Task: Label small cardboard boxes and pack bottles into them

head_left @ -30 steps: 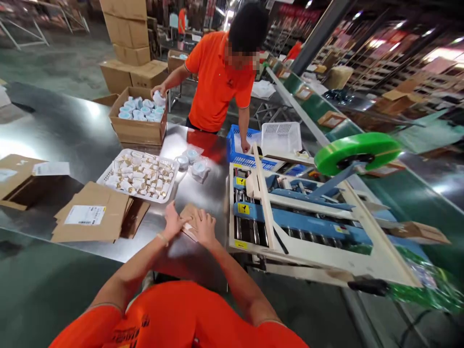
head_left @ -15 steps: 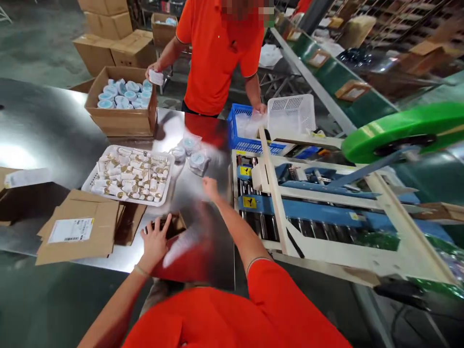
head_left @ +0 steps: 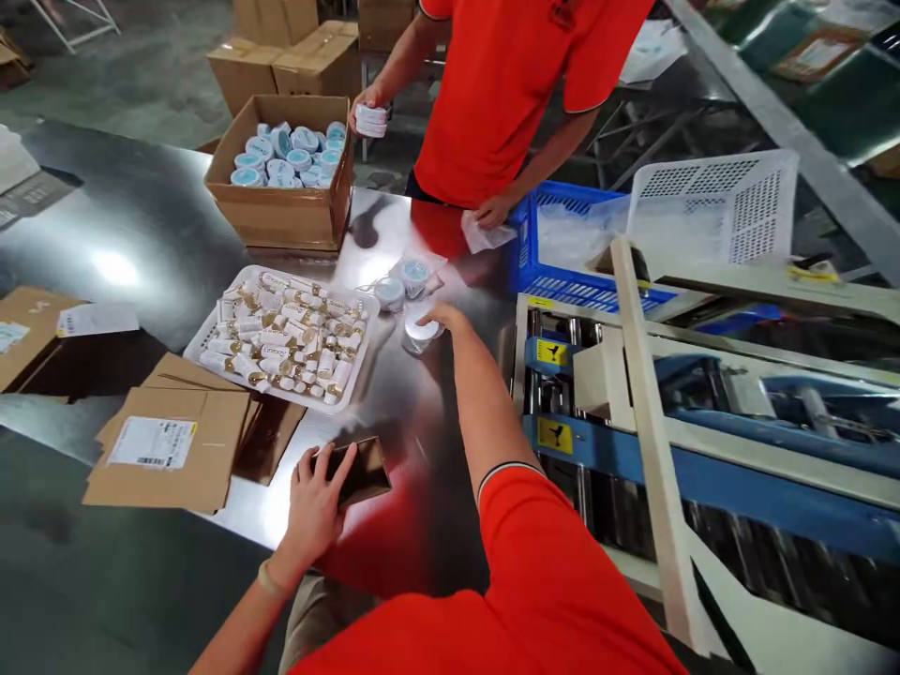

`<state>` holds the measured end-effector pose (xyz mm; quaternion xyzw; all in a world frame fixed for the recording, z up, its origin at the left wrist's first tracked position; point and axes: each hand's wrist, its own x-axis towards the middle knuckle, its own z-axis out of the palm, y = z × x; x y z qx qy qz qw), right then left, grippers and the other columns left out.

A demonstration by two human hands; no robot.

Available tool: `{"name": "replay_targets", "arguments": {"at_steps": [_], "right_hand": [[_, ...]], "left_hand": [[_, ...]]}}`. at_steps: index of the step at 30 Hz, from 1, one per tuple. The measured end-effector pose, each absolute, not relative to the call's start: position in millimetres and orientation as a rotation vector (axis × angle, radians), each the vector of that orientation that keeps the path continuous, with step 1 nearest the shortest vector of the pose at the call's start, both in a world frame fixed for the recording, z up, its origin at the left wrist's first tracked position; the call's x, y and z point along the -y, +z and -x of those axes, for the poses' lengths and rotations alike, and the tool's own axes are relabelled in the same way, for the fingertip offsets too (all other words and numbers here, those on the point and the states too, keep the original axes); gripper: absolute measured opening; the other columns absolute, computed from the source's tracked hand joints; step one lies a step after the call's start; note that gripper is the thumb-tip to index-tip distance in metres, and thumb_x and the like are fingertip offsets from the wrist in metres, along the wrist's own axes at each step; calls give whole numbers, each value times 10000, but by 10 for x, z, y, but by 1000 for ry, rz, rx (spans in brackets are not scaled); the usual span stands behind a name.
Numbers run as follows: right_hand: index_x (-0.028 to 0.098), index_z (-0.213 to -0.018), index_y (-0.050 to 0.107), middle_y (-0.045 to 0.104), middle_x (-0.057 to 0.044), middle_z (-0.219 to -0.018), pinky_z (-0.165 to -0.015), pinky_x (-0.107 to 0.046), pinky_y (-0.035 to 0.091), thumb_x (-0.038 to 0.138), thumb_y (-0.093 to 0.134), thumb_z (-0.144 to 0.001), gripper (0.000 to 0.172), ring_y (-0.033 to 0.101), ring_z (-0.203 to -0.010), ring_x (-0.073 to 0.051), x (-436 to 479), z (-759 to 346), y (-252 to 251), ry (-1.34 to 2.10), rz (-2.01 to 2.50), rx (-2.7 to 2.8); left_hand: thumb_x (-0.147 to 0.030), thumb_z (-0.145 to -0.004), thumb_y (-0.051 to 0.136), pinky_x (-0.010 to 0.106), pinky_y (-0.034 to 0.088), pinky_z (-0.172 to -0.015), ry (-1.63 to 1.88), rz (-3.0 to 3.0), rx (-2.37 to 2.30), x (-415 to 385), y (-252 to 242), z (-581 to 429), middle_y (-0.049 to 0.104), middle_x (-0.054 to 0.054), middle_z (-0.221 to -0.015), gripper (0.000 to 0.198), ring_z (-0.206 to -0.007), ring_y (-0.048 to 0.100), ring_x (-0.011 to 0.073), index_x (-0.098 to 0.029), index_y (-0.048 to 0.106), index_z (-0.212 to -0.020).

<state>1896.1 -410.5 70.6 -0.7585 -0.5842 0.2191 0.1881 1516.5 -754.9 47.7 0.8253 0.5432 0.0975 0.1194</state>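
Observation:
My left hand (head_left: 318,497) grips the near left side of a small open cardboard box (head_left: 369,472), its fingers over the rim. The box stands upright on the metal table, and its inside is dark. My right hand (head_left: 448,321) reaches forward, its fingers closed on a round white tub (head_left: 420,335) in clear plastic wrap. Just beyond it lie two more wrapped tubs with light blue lids (head_left: 414,273). To the left of them, a white plastic tray (head_left: 357,386) is heaped with small white-labelled bottles (head_left: 281,333) of amber liquid.
A co-worker in an orange shirt (head_left: 485,103) holds white tubs (head_left: 370,120) and a clear bag (head_left: 487,232). Beside them is a carton (head_left: 277,220) of tubs. Flattened cardboard boxes (head_left: 203,436) lie left. A blue basket (head_left: 524,248) and a roller machine (head_left: 597,450) stand right.
My right hand has come down onto a wrapped tub. The left hand stays at the small box. The co-worker's hand has drawn a clear bag out of the blue basket. My view has shifted.

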Motion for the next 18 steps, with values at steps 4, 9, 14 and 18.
{"name": "replay_targets", "arguments": {"at_steps": [4, 9, 14, 18], "right_hand": [[74, -1204, 720, 789, -96, -1202, -996, -314, 536, 173, 981, -718, 560, 697, -1063, -226, 4712, -18635, 845, 708, 2152, 1810], [134, -1366, 661, 707, -187, -1422, -1181, -534, 510, 246, 883, -784, 632, 641, -1341, -374, 6200, -18135, 986, 254, 1771, 1928], [212, -1406, 704, 712, -161, -1450, -1172, -537, 558, 176, 767, -876, 534, 636, -1331, -393, 7429, -17584, 975, 437, 1625, 2328], [173, -1411, 696, 723, -159, -1402, -1122, -516, 597, 393, 933, -833, 662, 686, -1285, -366, 7394, -17230, 1015, 842, 1745, 2471]], "left_hand": [[-351, -819, 820, 673, 431, -1277, 441, -2303, -1440, 7451, 471, -15161, 566, 221, -1634, 965, -1533, 466, 483, -208, 492, -1715], [-468, -736, 912, 676, 369, -1340, 681, -2066, -1282, 7270, 388, -15252, 481, 231, -1703, 1111, -1639, 386, 470, -188, 416, -1690], [-452, -660, 982, 683, 392, -1306, 724, -1993, -1341, 7207, 357, -15298, 543, 260, -1595, 1053, -1528, 495, 483, -160, 526, -1564], [-422, -809, 900, 660, 343, -1326, 653, -2180, -1151, 7201, 399, -15296, 657, 189, -1474, 713, -1390, 616, 388, -200, 652, -1439]]}}
